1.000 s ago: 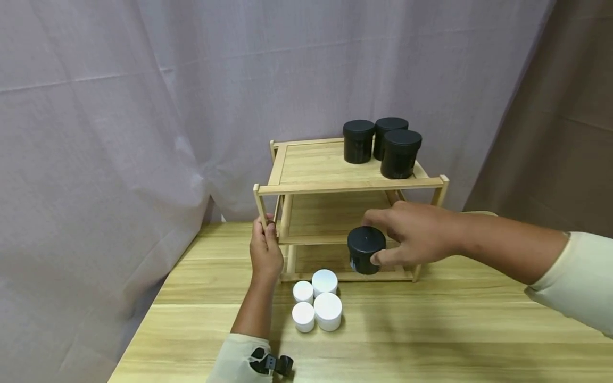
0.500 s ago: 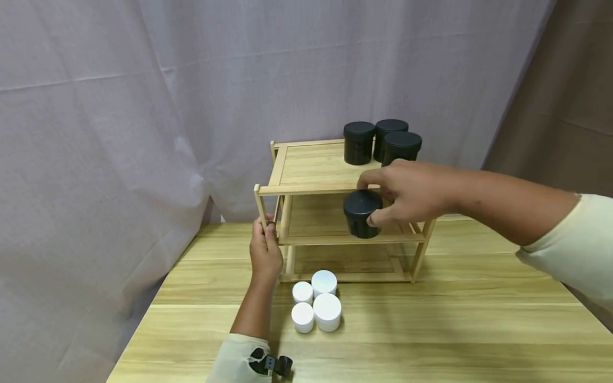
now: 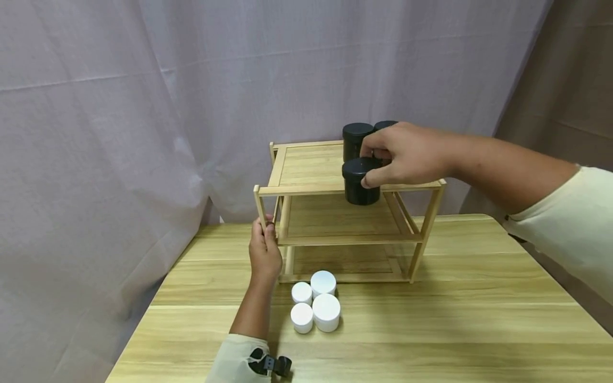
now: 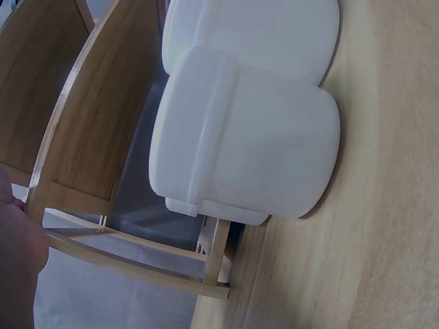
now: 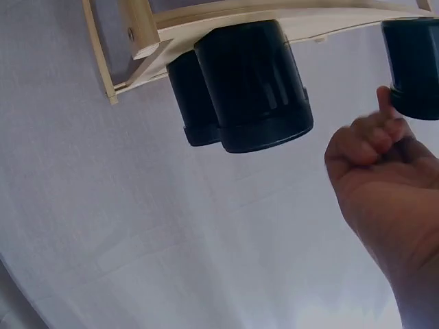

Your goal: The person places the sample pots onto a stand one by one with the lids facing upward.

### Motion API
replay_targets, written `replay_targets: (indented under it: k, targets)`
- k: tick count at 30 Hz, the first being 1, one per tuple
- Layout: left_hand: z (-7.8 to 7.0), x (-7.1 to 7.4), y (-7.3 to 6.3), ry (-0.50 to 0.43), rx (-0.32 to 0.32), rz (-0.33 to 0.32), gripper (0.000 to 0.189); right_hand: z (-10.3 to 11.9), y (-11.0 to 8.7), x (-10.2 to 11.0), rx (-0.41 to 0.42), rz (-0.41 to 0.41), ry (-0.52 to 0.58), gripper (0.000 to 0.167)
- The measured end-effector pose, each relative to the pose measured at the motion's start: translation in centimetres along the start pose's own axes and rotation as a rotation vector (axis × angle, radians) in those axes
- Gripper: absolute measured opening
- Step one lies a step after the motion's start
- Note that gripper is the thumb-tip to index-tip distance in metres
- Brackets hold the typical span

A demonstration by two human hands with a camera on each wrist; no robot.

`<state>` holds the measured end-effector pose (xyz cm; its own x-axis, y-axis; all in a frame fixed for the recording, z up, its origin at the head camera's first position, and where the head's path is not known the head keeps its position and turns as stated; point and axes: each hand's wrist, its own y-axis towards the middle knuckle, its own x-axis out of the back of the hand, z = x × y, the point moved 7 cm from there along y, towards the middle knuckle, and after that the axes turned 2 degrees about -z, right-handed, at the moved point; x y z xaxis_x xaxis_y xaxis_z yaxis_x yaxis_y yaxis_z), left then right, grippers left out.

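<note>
While left hand [image 3: 265, 255] grips rack [image 3: 345, 221] at eight o'clock in head view, right hand [image 3: 407, 154] pinches black jar [image 3: 359, 186] before top rail [image 3: 301, 189]; step, seemingly, loading top shelf [image 3: 311, 169]. Left wrist view: white jars [image 4: 274, 144] on surface [image 4: 391, 171], twelve o'clock. Right wrist view: standing jars [image 5: 254, 89], twelve o'clock. Next likely calls for lifting clear of rail, lowering level.

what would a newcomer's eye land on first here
Probably the right hand pinching a black lidded jar, which overlaps the front rail of the wooden rack's top shelf in the head view, with other black jars beyond it. Next, likely the four bright white jars clustered on the table before the rack, while the left hand grips its front left post.
</note>
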<state>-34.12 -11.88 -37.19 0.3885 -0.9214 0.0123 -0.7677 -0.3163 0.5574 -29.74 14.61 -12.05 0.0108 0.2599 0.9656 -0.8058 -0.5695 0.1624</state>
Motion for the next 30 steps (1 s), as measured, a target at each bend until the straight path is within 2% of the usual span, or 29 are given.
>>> replay_targets:
  k: [4, 8, 13, 22, 30]
  targets:
    - [0.1, -0.1, 0.0, 0.006, 0.001, 0.006, 0.024, -0.2, 0.6, 0.5, 0.027, -0.077, -0.056, 0.03]
    - [0.2, -0.1, 0.0, 0.006, 0.004, -0.003, 0.023, -0.7, 1.3, 0.7, 0.009, -0.12, -0.135, 0.039]
    - [0.4, -0.1, 0.0, 0.0, 0.009, -0.015, 0.023, -1.3, 2.3, 0.9, -0.025, -0.121, -0.179, 0.045]
    - [0.5, -0.4, 0.0, -0.002, -0.004, -0.008, 0.023, -3.4, 3.4, 1.3, -0.111, -0.101, -0.184, 0.054]
    - [0.5, -0.6, -0.1, -0.012, 0.008, 0.0, 0.023, -4.6, 4.0, 0.9, -0.134, -0.09, -0.201, 0.058]
